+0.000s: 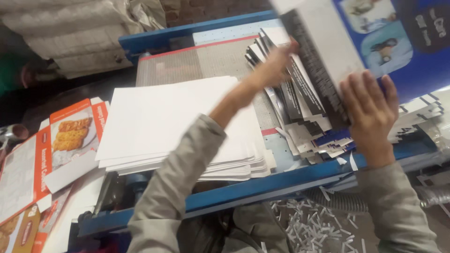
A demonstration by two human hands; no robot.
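A thick bundle of die-cut blue and white printed card sheets (pixel 328 56) stands tilted on edge at the right of a blue machine table (pixel 262 187). My left hand (pixel 274 65) reaches across and grips the bundle's far left side. My right hand (pixel 370 112) presses flat, fingers spread, against its near lower face. More loose printed blanks (pixel 309 126) are splayed under the bundle. A stack of plain white sheets (pixel 178 126) lies flat to the left of my left forearm.
Orange and white printed cartons (pixel 56 150) lie spread at the left. White paper offcuts (pixel 318 225) litter the floor by a grey ribbed hose (pixel 342 201). Another person's hand (pixel 30 75) shows at far left. Pale wrapped bundles (pixel 75 33) sit behind the table.
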